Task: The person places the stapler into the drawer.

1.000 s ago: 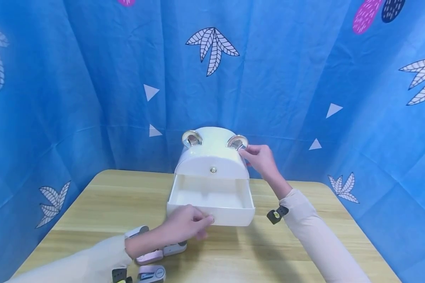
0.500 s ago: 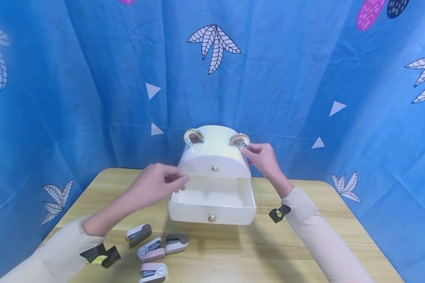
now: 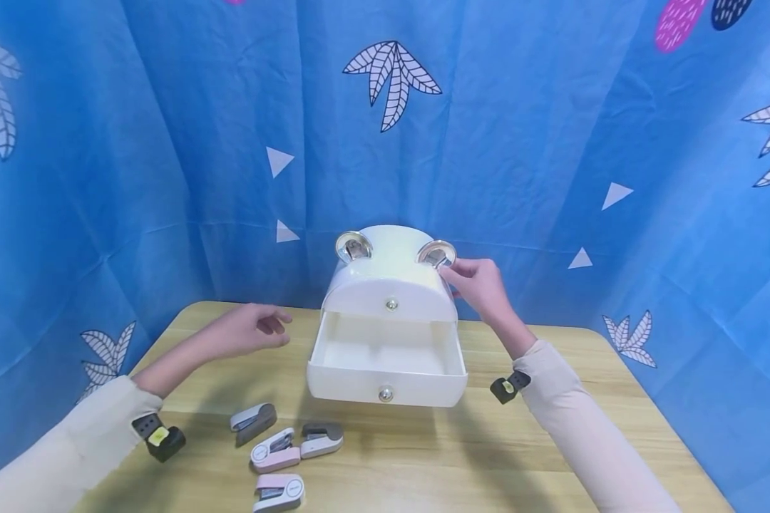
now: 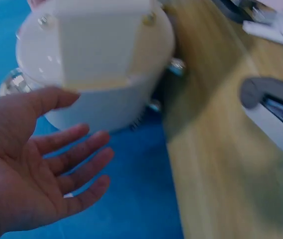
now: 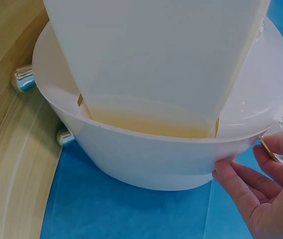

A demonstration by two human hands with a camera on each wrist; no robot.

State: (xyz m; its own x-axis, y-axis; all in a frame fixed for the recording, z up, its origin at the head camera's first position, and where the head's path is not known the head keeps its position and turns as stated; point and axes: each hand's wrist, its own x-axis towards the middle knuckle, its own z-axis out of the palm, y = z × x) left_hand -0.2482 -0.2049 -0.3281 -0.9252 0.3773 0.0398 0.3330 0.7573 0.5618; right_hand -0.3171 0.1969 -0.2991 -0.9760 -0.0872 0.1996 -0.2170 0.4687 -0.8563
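Note:
A white arched storage box point(image 3: 388, 274) with two silver ears stands at the table's far middle. Its lower drawer point(image 3: 385, 360) is pulled out and looks empty inside. My right hand point(image 3: 478, 281) holds the box's upper right side, fingertips at the right silver ear point(image 3: 436, 253); the right wrist view shows those fingers point(image 5: 260, 191) against the box wall point(image 5: 146, 154). My left hand point(image 3: 250, 331) hovers over the table left of the box, fingers relaxed and holding nothing; in the left wrist view its palm point(image 4: 27, 174) is spread near the box point(image 4: 96, 64).
Several small staplers lie on the wooden table point(image 3: 500, 456) in front of the drawer: a grey one point(image 3: 252, 419), pink ones point(image 3: 273, 449) point(image 3: 279, 490), a white-and-grey one point(image 3: 321, 438). Blue patterned cloth point(image 3: 167, 142) walls in the table on three sides.
My left hand let go of the drawer knob, rose beside the box, then drew back left and down over the table. The drawer stays pulled out. My right hand has kept its hold.

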